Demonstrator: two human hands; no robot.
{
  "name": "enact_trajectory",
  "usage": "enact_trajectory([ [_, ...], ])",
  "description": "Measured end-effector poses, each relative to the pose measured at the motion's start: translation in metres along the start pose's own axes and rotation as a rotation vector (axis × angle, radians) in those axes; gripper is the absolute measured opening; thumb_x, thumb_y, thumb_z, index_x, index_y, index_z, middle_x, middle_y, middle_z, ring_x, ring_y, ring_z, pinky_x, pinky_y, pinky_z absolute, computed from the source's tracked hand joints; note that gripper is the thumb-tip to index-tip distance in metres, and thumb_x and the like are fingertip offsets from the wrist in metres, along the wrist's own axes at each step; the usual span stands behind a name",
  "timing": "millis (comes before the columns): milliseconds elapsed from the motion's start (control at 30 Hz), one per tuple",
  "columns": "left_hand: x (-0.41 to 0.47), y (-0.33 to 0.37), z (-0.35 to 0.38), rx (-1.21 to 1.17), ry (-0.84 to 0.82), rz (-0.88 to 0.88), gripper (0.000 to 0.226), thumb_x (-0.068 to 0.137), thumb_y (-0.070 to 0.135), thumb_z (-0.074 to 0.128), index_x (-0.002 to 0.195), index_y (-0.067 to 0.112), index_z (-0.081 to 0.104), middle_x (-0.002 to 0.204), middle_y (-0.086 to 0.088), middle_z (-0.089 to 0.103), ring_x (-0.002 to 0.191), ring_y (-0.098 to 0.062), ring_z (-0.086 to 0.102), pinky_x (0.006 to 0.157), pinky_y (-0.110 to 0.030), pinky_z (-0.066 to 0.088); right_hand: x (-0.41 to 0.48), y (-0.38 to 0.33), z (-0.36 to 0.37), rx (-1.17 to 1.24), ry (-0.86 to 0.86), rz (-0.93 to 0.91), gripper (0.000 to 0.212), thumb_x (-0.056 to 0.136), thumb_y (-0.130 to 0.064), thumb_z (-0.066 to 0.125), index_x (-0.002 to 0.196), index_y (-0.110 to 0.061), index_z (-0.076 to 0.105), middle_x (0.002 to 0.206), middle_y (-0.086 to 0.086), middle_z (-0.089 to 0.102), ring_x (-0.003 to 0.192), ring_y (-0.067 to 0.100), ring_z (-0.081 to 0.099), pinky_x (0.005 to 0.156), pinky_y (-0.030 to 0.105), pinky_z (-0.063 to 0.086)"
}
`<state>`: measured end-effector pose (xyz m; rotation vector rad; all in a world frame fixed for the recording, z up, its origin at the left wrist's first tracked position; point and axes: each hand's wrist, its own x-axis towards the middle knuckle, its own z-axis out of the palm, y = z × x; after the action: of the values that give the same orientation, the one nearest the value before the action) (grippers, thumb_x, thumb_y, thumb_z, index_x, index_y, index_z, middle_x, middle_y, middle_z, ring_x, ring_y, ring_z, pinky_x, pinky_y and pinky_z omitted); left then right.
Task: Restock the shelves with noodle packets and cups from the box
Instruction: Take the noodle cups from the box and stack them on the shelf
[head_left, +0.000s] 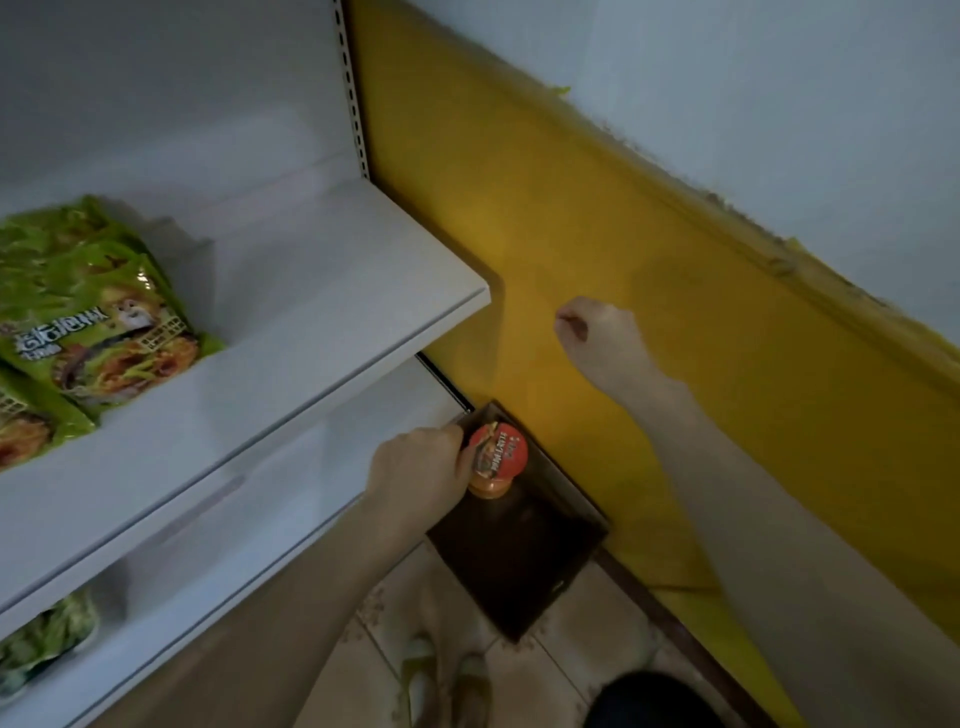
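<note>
1. The upper shelf (311, 291) ends in a rounded front corner near the yellow wall panel (623, 234). Its right half is bare white board.
2. Green noodle packets (98, 301) lie at the left of that shelf, overlapping one another and set back from the front edge.
3. The lower shelf (260, 519) juts further forward. Its right end comes just beside the box (519, 561). More green packets (41, 639) show beneath it at the far left.
4. The box is dark and open-topped. It stands on the tiled floor (571, 654), wedged between the shelf end and the yellow panel, with the person's shoes (421, 670) near its front corner.
5. The left hand (415, 467) grips a noodle cup (498, 452) with a red lid. The fingers (464, 441) curl round the cup's left side, just under the lid rim.
6. The cup is upright over the far end of the box, close to the lower shelf's end.
7. The right hand (602, 332) is raised in open air before the yellow panel, right of the upper shelf's corner, well apart from the cup. Its fingers are curled into a fist with nothing in them.
</note>
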<state>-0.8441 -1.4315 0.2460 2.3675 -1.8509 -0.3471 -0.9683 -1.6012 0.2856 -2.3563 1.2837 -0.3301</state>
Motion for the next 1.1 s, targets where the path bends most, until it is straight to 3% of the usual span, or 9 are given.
enact_trajectory([
  [233,0.006,-0.029,0.063,0.012,-0.123,0.004,0.031,0.099,0.035,0.03,0.103,0.016,0.054,0.096,-0.003,0.063,0.086,-0.02,0.06,0.066,-0.027,0.041,-0.007,0.033,0.065,0.0,-0.06,0.102,0.025,0.095,-0.016,0.047,0.111,-0.001,0.059,0.101,0.018,0.067,0.092,0.034,0.062,0.078,0.046,0.051],
  [500,0.01,-0.048,0.153,-0.019,-0.266,-0.052,0.027,0.099,0.034,0.031,0.098,0.016,0.052,0.09,-0.003,0.06,0.085,-0.02,0.06,0.063,-0.027,0.04,-0.027,0.092,0.153,0.005,-0.145,0.279,0.03,0.095,-0.018,0.048,0.119,-0.002,0.056,0.112,0.018,0.064,0.103,0.031,0.059,0.083,0.035,0.047],
  [667,0.026,-0.056,0.227,-0.054,-0.287,-0.081,0.022,0.099,0.034,0.031,0.084,0.02,0.04,0.064,0.007,0.038,0.066,-0.014,0.049,0.058,-0.027,0.036,-0.034,0.135,0.222,0.066,-0.17,0.392,0.031,0.096,-0.019,0.046,0.121,-0.002,0.054,0.119,0.015,0.061,0.109,0.027,0.058,0.077,0.023,0.039],
  [833,0.046,-0.067,0.31,-0.048,-0.291,-0.109,0.025,0.099,0.034,0.031,0.089,0.019,0.048,0.069,0.004,0.046,0.063,-0.012,0.049,0.058,-0.025,0.042,-0.035,0.191,0.301,0.165,-0.185,0.497,0.025,0.097,-0.019,0.044,0.109,-0.002,0.057,0.111,0.014,0.062,0.103,0.026,0.059,0.075,0.026,0.042],
  [967,0.062,-0.075,0.367,-0.042,-0.292,-0.109,0.027,0.099,0.035,0.032,0.092,0.017,0.051,0.073,0.002,0.053,0.064,-0.013,0.052,0.062,-0.027,0.048,-0.022,0.229,0.358,0.153,-0.182,0.544,0.021,0.097,-0.018,0.041,0.092,-0.004,0.057,0.087,0.01,0.056,0.088,0.024,0.059,0.064,0.024,0.034],
  [1100,0.081,-0.082,0.408,-0.015,-0.265,-0.098,0.027,0.099,0.035,0.032,0.094,0.017,0.051,0.071,0.003,0.05,0.063,-0.012,0.052,0.059,-0.025,0.045,-0.005,0.256,0.403,0.171,-0.132,0.635,0.034,0.098,-0.024,0.039,0.106,0.003,0.058,0.106,0.017,0.063,0.097,0.028,0.06,0.062,0.021,0.032],
])
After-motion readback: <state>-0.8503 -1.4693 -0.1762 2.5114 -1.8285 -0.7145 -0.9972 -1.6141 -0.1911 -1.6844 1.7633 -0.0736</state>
